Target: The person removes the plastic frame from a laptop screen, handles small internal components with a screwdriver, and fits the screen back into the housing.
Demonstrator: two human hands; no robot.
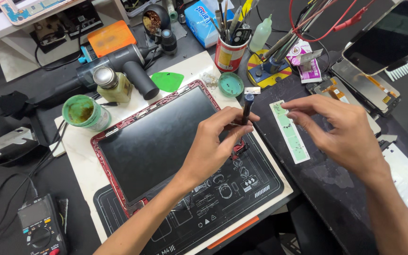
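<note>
A tablet (152, 141) with a dark screen and a red frame lies on a black work mat (232, 198). My left hand (211, 146) rests on the tablet's right edge and grips a dark pen-shaped tool (247, 107), held upright. My right hand (341, 130) hovers over the dark bench to the right, its fingertips pinched together above a white strip with green squares (291, 134). Whether the fingers hold anything is too small to tell.
Behind the tablet stand a green jar (83, 112), a small bottle (113, 85), a grey heat gun (123, 63), a green pick (167, 81), a round green lid (231, 84) and a red cup of tools (229, 54). Phone parts (364, 87) lie right; a multimeter (41, 226) sits near left.
</note>
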